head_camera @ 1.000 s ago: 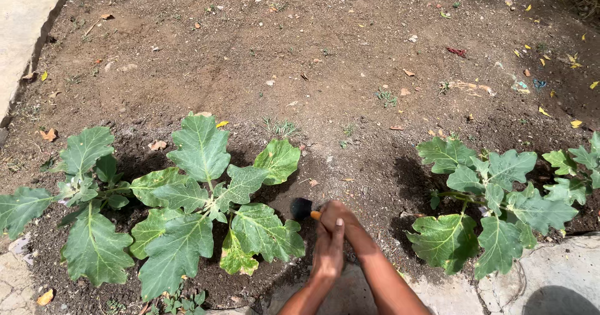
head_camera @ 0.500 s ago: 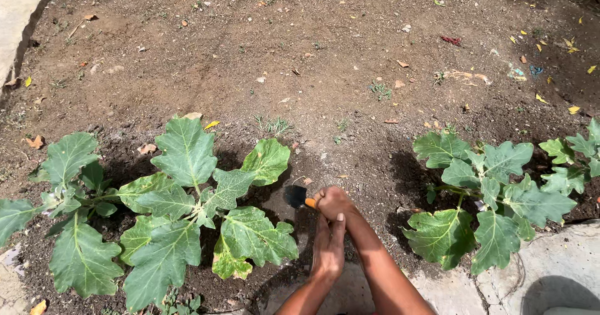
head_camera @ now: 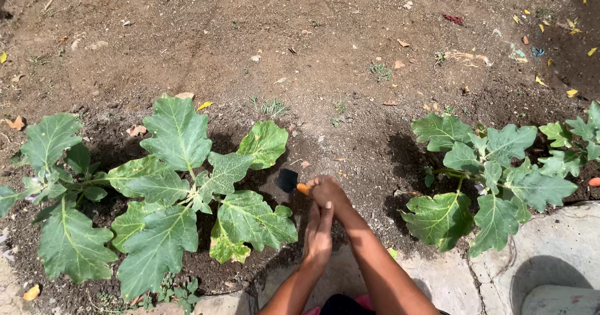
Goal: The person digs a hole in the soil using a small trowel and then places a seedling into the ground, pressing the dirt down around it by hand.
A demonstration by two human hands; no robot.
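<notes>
The right hand (head_camera: 326,191) is clenched around the orange handle of a small trowel (head_camera: 291,182) — its black blade sticks out to the left, touching dark soil (head_camera: 350,159) just beside a leafy plant (head_camera: 187,190). The left hand (head_camera: 319,237) lies flat, fingers extended, against the right wrist — holding nothing.

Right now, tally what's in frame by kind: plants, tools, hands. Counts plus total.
Broad-leaved green plants: 3, the left one, the middle one and the right one
Small black-bladed, orange-handled garden tool: 1
Bare hands: 2, right hand gripping the tool handle, left hand lying open beside the right wrist
Total: 6
</notes>
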